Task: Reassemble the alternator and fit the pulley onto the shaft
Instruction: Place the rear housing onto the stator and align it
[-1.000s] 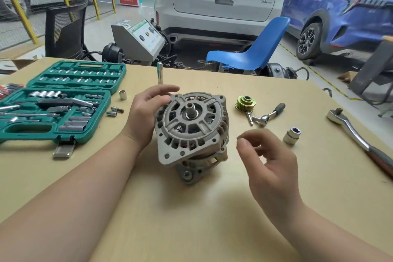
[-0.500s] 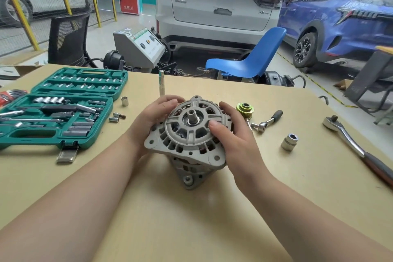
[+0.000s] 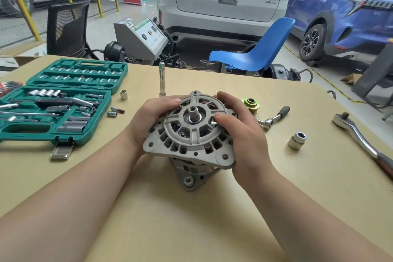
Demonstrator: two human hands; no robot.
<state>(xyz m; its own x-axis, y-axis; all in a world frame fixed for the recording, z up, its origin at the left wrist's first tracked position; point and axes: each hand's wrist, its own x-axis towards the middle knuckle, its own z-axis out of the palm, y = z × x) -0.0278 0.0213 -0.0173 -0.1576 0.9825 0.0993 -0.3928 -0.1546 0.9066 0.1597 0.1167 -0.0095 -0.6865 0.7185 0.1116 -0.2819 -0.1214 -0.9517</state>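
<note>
We lose the ratchet [image 3: 361,134] handle past the counter's [image 3: 297,198] right edge; our hands cover both alternator [image 3: 191,134] flanks, and the socket case [image 3: 53,112] markings are too small.

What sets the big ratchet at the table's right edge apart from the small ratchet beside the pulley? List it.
The big ratchet is longer and thicker; the small ratchet is short and slim. The big ratchet's grip end is reddish-brown and runs out of the picture; the small ratchet's grip is black and fully in view. The small ratchet lies next to the pulley; the big ratchet lies apart, past a loose socket. Both lie flat on the table, untouched, with shiny metal heads.
</note>
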